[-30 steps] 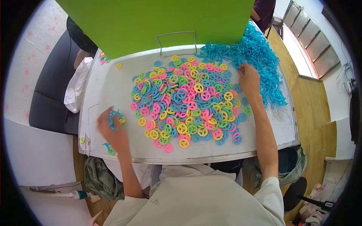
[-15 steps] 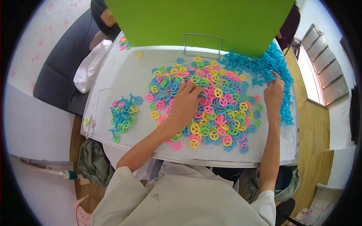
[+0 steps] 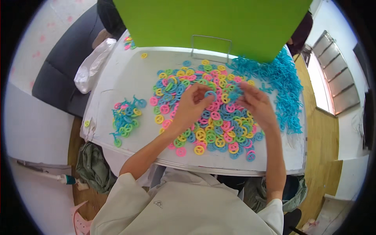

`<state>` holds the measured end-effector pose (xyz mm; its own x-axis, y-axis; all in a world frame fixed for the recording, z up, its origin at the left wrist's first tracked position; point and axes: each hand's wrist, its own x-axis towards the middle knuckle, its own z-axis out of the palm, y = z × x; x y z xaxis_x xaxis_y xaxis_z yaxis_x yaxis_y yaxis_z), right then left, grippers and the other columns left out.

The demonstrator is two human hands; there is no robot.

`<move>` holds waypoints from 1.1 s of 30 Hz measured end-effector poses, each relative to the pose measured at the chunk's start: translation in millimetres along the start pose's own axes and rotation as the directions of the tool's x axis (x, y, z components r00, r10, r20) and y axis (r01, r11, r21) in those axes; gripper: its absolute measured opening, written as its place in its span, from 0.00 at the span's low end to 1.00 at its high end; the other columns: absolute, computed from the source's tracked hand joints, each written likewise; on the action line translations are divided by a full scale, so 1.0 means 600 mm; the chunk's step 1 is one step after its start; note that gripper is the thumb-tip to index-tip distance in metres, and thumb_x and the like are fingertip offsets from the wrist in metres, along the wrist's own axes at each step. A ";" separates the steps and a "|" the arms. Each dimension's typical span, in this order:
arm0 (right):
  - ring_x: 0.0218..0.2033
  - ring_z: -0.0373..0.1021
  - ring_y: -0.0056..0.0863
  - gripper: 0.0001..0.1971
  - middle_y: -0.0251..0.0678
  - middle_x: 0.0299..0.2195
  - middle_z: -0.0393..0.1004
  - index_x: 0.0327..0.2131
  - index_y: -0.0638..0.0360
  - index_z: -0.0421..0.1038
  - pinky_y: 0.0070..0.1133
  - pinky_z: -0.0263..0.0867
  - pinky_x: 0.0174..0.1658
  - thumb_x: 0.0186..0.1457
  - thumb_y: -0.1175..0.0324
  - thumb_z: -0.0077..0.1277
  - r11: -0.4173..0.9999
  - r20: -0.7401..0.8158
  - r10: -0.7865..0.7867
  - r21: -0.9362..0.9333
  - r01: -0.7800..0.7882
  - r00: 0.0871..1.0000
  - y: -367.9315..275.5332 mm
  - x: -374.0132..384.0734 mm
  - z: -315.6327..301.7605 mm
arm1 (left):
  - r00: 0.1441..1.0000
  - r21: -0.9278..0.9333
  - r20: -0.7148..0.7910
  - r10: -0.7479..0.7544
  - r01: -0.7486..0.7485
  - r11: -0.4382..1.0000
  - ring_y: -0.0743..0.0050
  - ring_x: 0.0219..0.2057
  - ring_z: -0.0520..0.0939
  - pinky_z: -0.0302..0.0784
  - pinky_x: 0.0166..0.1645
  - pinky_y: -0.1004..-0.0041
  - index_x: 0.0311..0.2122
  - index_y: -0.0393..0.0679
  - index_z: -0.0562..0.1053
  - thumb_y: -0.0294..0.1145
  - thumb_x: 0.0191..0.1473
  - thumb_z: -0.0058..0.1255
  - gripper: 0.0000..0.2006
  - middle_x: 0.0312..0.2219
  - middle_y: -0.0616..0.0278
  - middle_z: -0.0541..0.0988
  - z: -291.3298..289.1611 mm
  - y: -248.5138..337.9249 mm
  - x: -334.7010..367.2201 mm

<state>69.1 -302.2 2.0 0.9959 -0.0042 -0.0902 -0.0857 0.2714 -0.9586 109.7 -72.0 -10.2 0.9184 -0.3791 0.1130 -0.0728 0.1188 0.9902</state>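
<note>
Between the thumb and fingers of my left hand (image 3: 192, 105) is a small blue plastic wheel (image 3: 211, 94). Close by on its right, my right hand (image 3: 258, 105) pinches a teal plastic piece (image 3: 235, 93), blurred by motion. Both hands are above a broad heap of spoked toy wheels (image 3: 211, 136) in pink, yellow, green and blue. A mound of thin branching teal pieces (image 3: 290, 84) spreads along the table's right side. To the left lies a small cluster of teal pieces with wheels on them (image 3: 126, 120), like tiny bicycles.
A tall green panel (image 3: 211, 23) stands across the table's far side, with a bent wire stand (image 3: 211, 36) before it. A white bag (image 3: 92, 70) lies on the dark sofa (image 3: 62, 74) at left. People sit beyond the panel, partly hidden.
My right hand has come left from the teal mound with a teal piece, near my left hand. My left hand has lifted a blue wheel off the heap.
</note>
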 end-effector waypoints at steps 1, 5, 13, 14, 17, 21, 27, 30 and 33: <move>0.40 0.71 0.22 0.17 0.35 0.47 0.69 0.53 0.63 0.64 0.21 0.70 0.47 0.60 0.73 0.45 0.999 0.056 0.014 0.044 -0.016 0.998 0.004 0.000 0.018 | 1.000 -0.007 0.006 0.002 -0.002 1.000 0.82 0.34 0.77 0.74 0.38 0.79 0.42 0.38 0.71 0.29 0.54 0.54 0.11 0.33 0.64 0.77 -0.003 0.002 -0.003; 0.41 0.72 0.24 0.17 0.36 0.47 0.68 0.53 0.64 0.64 0.20 0.70 0.47 0.60 0.73 0.44 0.998 0.071 0.013 0.068 -0.018 0.997 0.019 -0.004 0.046 | 0.988 -0.104 0.104 -0.110 0.121 0.987 0.80 0.36 0.77 0.74 0.42 0.77 0.42 0.37 0.69 0.31 0.56 0.52 0.12 0.34 0.64 0.76 0.000 0.008 -0.009; 0.43 0.72 0.29 0.18 0.39 0.48 0.67 0.54 0.67 0.62 0.22 0.71 0.49 0.60 0.78 0.40 0.901 0.059 0.012 0.433 -0.037 0.998 0.045 -0.006 0.057 | 0.997 -0.081 0.071 -0.034 0.040 0.996 0.78 0.38 0.77 0.75 0.43 0.74 0.42 0.36 0.68 0.32 0.57 0.50 0.12 0.38 0.61 0.75 0.006 -0.003 -0.008; 0.43 0.72 0.29 0.18 0.39 0.48 0.67 0.54 0.67 0.62 0.22 0.71 0.49 0.60 0.78 0.40 0.901 0.062 0.013 0.432 -0.038 0.998 0.046 -0.005 0.057 | 0.997 -0.081 0.069 -0.033 0.039 0.996 0.78 0.38 0.77 0.75 0.43 0.74 0.42 0.36 0.68 0.32 0.57 0.50 0.12 0.38 0.61 0.75 0.005 0.000 -0.008; 0.43 0.72 0.30 0.18 0.41 0.48 0.68 0.53 0.68 0.61 0.23 0.71 0.50 0.60 0.78 0.39 0.877 0.063 0.065 0.473 -0.088 0.996 0.045 -0.003 0.057 | 0.992 -0.218 0.056 -0.113 0.123 0.968 0.78 0.37 0.77 0.76 0.42 0.75 0.42 0.35 0.68 0.31 0.58 0.49 0.11 0.36 0.61 0.75 0.004 0.007 -0.010; 0.43 0.72 0.29 0.17 0.42 0.44 0.71 0.52 0.69 0.63 0.22 0.71 0.48 0.59 0.78 0.41 0.885 0.120 0.062 0.453 -0.110 0.991 0.041 -0.003 0.059 | 0.992 -0.166 0.063 -0.113 0.122 0.979 0.79 0.36 0.77 0.78 0.41 0.75 0.42 0.37 0.68 0.31 0.59 0.48 0.11 0.34 0.63 0.76 0.001 0.010 -0.011; 0.40 0.73 0.24 0.14 0.38 0.37 0.75 0.47 0.68 0.67 0.20 0.71 0.44 0.57 0.76 0.47 0.972 0.073 -0.063 -0.223 0.078 0.995 0.035 -0.010 0.077 | 0.990 -0.104 0.080 -0.114 0.122 0.987 0.82 0.34 0.77 0.77 0.41 0.76 0.43 0.38 0.69 0.32 0.58 0.50 0.11 0.34 0.66 0.76 -0.001 0.011 -0.013; 0.39 0.73 0.22 0.12 0.37 0.36 0.75 0.45 0.68 0.69 0.19 0.72 0.42 0.57 0.77 0.48 0.947 0.053 -0.095 -0.303 0.107 0.994 0.054 -0.005 0.066 | 0.995 -0.028 0.033 -0.093 0.094 0.995 0.82 0.32 0.76 0.76 0.39 0.78 0.43 0.38 0.70 0.33 0.58 0.50 0.12 0.34 0.65 0.76 -0.008 0.010 -0.013; 0.36 0.73 0.20 0.10 0.35 0.36 0.75 0.42 0.67 0.71 0.17 0.71 0.41 0.56 0.79 0.49 0.882 0.083 -0.160 -0.435 0.180 0.984 0.050 -0.010 0.067 | 0.996 0.027 0.033 -0.087 0.087 0.996 0.80 0.33 0.78 0.76 0.38 0.78 0.43 0.36 0.70 0.32 0.57 0.50 0.12 0.33 0.63 0.77 -0.012 0.009 -0.010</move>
<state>62.0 -255.3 -15.2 0.9957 0.0321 0.0873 0.0916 -0.1795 -0.9795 106.5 -62.2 -6.2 0.9081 -0.4177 0.0285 -0.0032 0.0611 0.9981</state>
